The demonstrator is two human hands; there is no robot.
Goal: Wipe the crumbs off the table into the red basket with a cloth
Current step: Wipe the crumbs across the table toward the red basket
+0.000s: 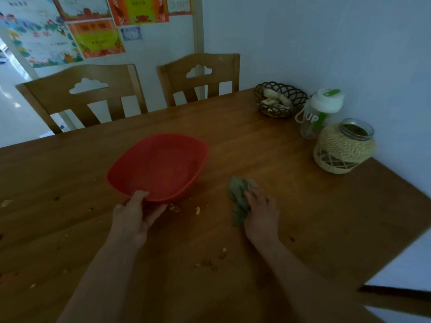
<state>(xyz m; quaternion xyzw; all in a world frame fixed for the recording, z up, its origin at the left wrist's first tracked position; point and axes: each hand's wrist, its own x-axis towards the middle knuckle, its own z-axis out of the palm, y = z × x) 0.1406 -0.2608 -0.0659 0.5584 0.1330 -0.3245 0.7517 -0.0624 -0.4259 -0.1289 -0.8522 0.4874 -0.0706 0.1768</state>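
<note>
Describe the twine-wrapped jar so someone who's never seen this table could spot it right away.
Start at the wooden table and go to its far right corner by the wall, where three things stand: a dark wire basket, a clear bottle with a white lid, and the jar. The jar is nearest the person, and it alone is round-bellied, wound in pale twine, with an open glass mouth.

left hand [133, 216] gripping, right hand [262, 212] pressing flat

One head-worn wide-angle view looks forward and down from above the near edge of the wooden table [268, 145] — close over it. It faces two chairs [93, 99] and the far wall [303, 43] — with no second view to overlap.
</note>
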